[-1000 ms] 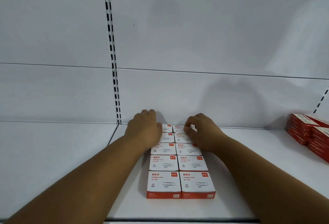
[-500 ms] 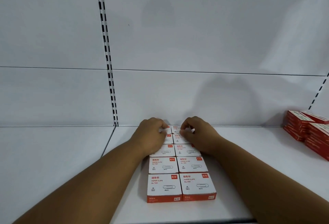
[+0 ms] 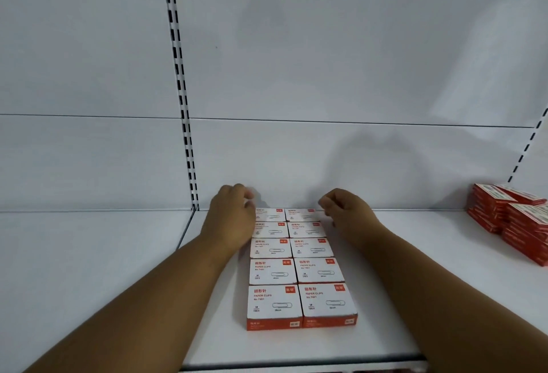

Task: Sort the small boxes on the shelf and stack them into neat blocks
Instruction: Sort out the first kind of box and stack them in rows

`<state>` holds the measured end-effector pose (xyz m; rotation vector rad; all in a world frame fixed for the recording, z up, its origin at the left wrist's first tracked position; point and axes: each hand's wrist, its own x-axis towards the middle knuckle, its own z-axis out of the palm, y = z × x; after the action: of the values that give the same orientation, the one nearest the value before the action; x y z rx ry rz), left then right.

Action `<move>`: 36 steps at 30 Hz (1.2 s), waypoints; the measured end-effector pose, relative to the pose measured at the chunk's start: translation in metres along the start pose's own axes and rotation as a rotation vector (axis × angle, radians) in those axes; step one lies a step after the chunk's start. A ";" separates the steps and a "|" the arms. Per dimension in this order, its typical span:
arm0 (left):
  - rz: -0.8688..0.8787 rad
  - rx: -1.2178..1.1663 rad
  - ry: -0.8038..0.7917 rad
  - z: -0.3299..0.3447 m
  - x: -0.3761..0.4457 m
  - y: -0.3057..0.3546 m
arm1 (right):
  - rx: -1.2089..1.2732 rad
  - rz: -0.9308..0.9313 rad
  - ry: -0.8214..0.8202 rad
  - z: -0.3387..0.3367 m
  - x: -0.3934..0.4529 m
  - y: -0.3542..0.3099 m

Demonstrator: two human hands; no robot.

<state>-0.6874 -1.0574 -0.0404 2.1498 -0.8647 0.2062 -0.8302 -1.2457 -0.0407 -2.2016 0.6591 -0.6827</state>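
Ten red-and-white boxes (image 3: 299, 266) marked "PAPER CLIPS No.7401" lie two abreast on the shelf (image 3: 415, 298) between the hands, left hand (image 3: 229, 218) and right hand (image 3: 348, 214) both clenched, holding nothing.

Counts on the white metal shelf (image 3: 415, 298)

Ten white-topped red cardboard paper-clip boxes (image 3: 299, 266) lay two across, five deep; the red boxes stacked at right (image 3: 513, 218) were too overlapped to count.

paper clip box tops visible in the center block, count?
10: two columns of five paper clip boxes on the shelf, front edge to back wall. Layers beneath may be hidden. The red stacks at right aren't counted.
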 end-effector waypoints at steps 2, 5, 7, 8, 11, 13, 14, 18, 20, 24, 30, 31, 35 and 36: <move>-0.021 0.236 -0.038 -0.006 -0.001 -0.004 | -0.142 0.009 0.031 -0.003 0.001 0.004; -0.057 0.307 -0.192 -0.004 0.000 -0.006 | -0.399 0.020 -0.088 0.003 0.004 0.001; -0.044 0.344 -0.217 -0.001 0.002 -0.005 | -0.534 0.028 -0.171 0.010 0.007 -0.003; -0.034 0.372 -0.225 0.001 0.003 -0.004 | -0.585 0.022 -0.192 0.012 0.008 -0.004; -0.027 0.400 -0.234 0.004 0.005 -0.006 | -0.621 -0.006 -0.203 0.012 0.009 -0.003; -0.017 0.411 -0.240 0.004 0.006 -0.007 | -0.624 -0.029 -0.211 0.011 0.009 -0.003; -0.011 0.417 -0.242 0.005 0.006 -0.008 | -0.631 -0.037 -0.216 0.011 0.009 -0.002; 0.002 0.406 -0.250 0.006 0.007 -0.009 | -0.658 -0.051 -0.227 0.012 0.010 -0.002; 0.000 0.406 -0.274 0.004 0.007 -0.008 | -0.658 -0.056 -0.238 0.011 0.010 -0.002; 0.036 0.505 -0.217 -0.005 -0.002 0.005 | -0.650 -0.047 -0.185 0.005 0.003 -0.009; 0.124 0.567 -0.153 -0.028 -0.026 0.013 | -0.661 -0.134 -0.054 -0.015 -0.025 -0.013; 0.100 0.582 -0.209 -0.029 -0.027 0.013 | -0.688 -0.105 -0.101 -0.015 -0.028 -0.014; 0.025 0.471 -0.418 -0.025 -0.026 0.013 | -0.671 0.003 -0.285 -0.009 -0.026 -0.015; 0.021 0.452 -0.425 -0.023 -0.026 0.012 | -0.661 0.007 -0.307 -0.007 -0.025 -0.014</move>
<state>-0.7118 -1.0325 -0.0280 2.6625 -1.1669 -0.0587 -0.8496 -1.2249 -0.0321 -2.8211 0.8065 -0.1043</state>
